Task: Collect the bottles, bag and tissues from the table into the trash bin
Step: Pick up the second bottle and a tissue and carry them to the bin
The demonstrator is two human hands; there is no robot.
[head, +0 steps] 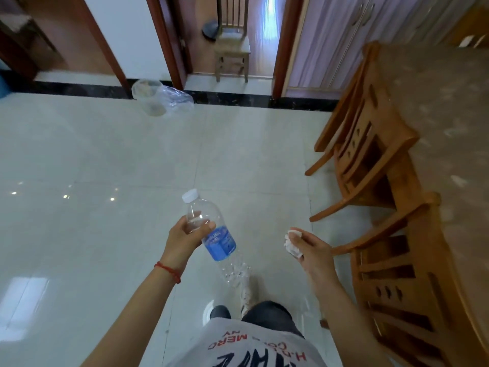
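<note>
While we stand on the glossy white tiled floor (92, 160), our left hand (185, 238) keeps its grip closed around the upper body of a clear plastic water bottle with a white cap and blue label (211, 231), tilted with the cap pointing away from us. Our right hand (309, 247) holds its grip pinched shut on a crumpled white tissue (292, 243), most of which pokes out past the fingers. The translucent plastic trash bin with a clear liner bag (156, 98) sits well ahead, beside the dark skirting. The wooden-edged desk with its pale patterned cover (449, 128) runs along our right, with wooden chairs (370, 154) tucked under it.

We judge the bottle light, apparently empty, and thin-walled, so it would crumple or slip under a hard squeeze; the stiffer shoulder above the label suits the hold. The tissue is soft and almost weightless, best kept pinched so it does not drift when dropped.
</note>
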